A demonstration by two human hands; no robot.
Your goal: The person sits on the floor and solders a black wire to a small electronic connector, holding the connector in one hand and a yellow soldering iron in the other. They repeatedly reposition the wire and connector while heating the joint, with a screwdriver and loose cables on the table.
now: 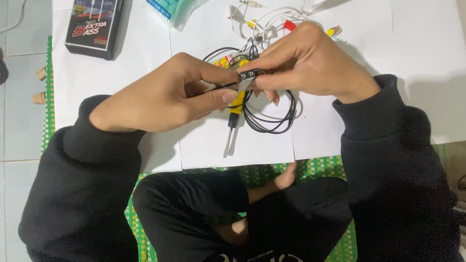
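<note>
Far to my upper left, a black rectangular box [93, 25] with red-and-white print lies on white paper [145, 53]; beside it, a clear blue-edged packet [177, 8].

- Left hand [160, 97] and right hand [310, 65]: bare, no rings, watch or gloves; nails short.
- Sleeves [82, 179]: black, thick soft knit, ribbed cuffs at the wrists, loose folds along the forearms.
- Trousers [194, 208]: black, plain.
- Foot [286, 177] at 6 o'clock: bare, toes showing.
- White lettering on the black fabric at bottom edge, partly cut off.
</note>
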